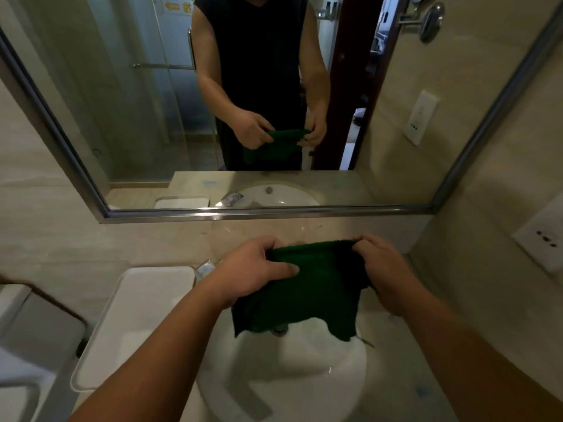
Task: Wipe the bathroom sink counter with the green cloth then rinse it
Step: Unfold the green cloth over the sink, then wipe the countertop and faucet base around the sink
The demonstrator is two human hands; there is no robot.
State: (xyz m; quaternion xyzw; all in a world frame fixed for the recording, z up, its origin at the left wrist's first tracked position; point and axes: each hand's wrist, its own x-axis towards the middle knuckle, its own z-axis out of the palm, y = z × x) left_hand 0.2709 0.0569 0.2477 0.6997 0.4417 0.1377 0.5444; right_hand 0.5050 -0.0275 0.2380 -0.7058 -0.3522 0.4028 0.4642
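The green cloth hangs spread out above the white round sink basin. My left hand grips its upper left corner, fingers curled over the top edge and thumb across the front. My right hand pinches the upper right corner. The cloth's lower edge dangles over the drain and hides most of it. The beige stone counter surrounds the basin. A chrome part of the faucet shows just left of my left hand.
A white rectangular tray lies on the counter left of the basin. A toilet tank sits at the far left. A framed mirror covers the back wall. Wall sockets are on the right wall.
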